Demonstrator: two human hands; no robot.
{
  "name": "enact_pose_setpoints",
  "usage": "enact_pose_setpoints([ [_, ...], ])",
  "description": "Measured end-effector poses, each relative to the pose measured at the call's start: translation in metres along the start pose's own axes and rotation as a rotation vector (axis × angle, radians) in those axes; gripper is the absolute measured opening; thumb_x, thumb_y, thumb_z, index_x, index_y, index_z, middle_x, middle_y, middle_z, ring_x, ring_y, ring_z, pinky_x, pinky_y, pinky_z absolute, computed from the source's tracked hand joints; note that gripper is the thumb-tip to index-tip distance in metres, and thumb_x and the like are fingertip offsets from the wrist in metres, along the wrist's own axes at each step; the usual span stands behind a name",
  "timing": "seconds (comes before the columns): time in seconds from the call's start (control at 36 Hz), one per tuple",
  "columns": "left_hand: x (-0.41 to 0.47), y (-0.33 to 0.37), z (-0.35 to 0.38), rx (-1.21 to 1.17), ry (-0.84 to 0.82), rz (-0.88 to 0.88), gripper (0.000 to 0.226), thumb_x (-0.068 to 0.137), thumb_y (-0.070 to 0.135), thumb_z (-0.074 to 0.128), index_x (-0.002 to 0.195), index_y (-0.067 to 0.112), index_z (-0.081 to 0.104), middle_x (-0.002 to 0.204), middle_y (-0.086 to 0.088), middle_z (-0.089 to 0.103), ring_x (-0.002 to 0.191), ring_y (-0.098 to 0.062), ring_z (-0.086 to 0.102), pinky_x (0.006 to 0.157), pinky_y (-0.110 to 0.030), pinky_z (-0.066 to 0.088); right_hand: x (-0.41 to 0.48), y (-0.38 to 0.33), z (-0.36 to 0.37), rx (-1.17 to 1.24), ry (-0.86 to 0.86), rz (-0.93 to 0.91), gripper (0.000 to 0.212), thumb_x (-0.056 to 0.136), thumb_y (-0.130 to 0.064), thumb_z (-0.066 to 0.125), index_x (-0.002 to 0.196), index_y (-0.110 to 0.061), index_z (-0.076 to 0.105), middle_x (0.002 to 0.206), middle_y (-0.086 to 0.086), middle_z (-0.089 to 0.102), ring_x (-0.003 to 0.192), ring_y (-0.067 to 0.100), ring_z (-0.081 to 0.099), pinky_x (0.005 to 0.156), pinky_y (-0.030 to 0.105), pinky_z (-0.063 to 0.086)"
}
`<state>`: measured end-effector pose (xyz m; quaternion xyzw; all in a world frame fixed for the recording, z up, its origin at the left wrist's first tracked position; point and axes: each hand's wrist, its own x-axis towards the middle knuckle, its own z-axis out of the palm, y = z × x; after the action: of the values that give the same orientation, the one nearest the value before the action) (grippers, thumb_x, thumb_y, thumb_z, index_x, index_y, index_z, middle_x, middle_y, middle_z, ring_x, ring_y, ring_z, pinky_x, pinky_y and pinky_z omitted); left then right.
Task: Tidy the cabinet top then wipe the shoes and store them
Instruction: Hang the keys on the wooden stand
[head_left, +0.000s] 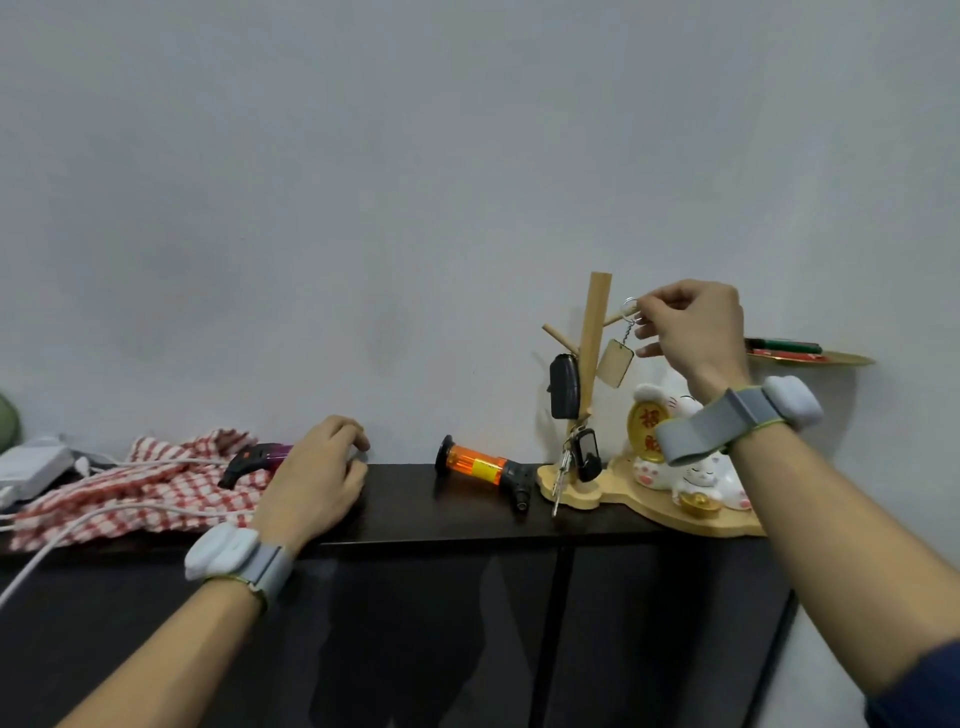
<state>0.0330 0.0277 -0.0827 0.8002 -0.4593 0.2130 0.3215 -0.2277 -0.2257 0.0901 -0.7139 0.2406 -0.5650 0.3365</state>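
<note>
1. The wooden base (631, 506) sits at the right end of the dark cabinet top (415, 499). It carries a wooden key tree (595, 332) at its 9 o'clock end and white lucky-cat figurines (670, 415) toward 3 o'clock.
2. On the tree, a black car key fob (564, 387) hangs from the peg on the 9 o'clock side. A bunch of keys (582, 462) hangs low by the trunk, its blades reaching the base.
3. At 3 o'clock from the tree, against the wall, a gold-coloured dish (852, 359) holds a green pen (784, 344) and something red under it.
4. The right hand (691, 332) is raised at the tip of the tree's 2 o'clock peg. Thumb and forefinger pinch a key ring (630, 304) at the peg's end, and the other fingers are curled below.
5. A short chain drops from the ring to a wooden tag (615, 362), which hangs tilted just beside the trunk.
6. The left hand (317, 478) rests on the cabinet top with its fingers curled downward. It covers the end of a purple torch lighter (260, 460); I cannot tell whether it grips it.
7. The purple lighter lies on a red-checked cloth (156, 493), which is crossed by white cables (104, 514).
8. An orange torch lighter (483, 467) lies on its side between the left hand and the base, its nozzle just beside the base's 9 o'clock edge.
</note>
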Motion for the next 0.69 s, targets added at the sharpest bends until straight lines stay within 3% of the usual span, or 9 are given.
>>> enact_pose_setpoints([
  [0.19,0.000,0.000,0.001,0.002,0.001,-0.008,0.010,0.088,0.012,0.058,0.096,0.016,0.062,0.118,0.001,0.056,0.107,-0.021,0.056,0.097,-0.037,0.045,0.004,0.001,-0.001,0.069,-0.024,0.084,0.012,0.091,-0.005,0.060,0.085,-0.003,0.070,0.077,0.014,0.070,0.060,0.018,0.068,0.050,0.025,0.054],
  [0.33,0.000,-0.001,0.002,0.004,0.006,-0.003,0.008,0.089,0.014,0.057,0.094,0.019,0.061,0.119,0.002,0.056,0.109,-0.020,0.055,0.097,-0.038,0.045,0.003,0.000,-0.003,0.224,-0.089,0.178,0.010,0.096,0.002,0.055,0.091,0.004,0.063,0.073,0.015,0.061,0.043,0.009,0.060,0.038,0.014,0.041],
  [0.47,0.001,-0.003,0.003,0.008,0.006,-0.001,0.008,0.090,0.014,0.056,0.094,0.019,0.062,0.120,0.003,0.055,0.110,-0.019,0.055,0.097,-0.036,0.045,0.008,0.007,-0.004,0.360,-0.113,0.250,0.013,0.094,0.007,0.054,0.102,0.014,0.062,0.077,0.018,0.061,0.059,0.019,0.062,0.059,0.025,0.058],
  [0.69,0.000,-0.003,0.004,0.014,0.025,-0.011,0.013,0.089,0.013,0.057,0.102,0.017,0.060,0.118,0.002,0.057,0.108,-0.020,0.056,0.095,-0.035,0.045,0.001,0.015,0.003,0.345,-0.185,0.258,0.016,0.095,0.008,0.051,0.104,0.017,0.061,0.076,0.019,0.060,0.061,0.022,0.061,0.060,0.027,0.059],
])
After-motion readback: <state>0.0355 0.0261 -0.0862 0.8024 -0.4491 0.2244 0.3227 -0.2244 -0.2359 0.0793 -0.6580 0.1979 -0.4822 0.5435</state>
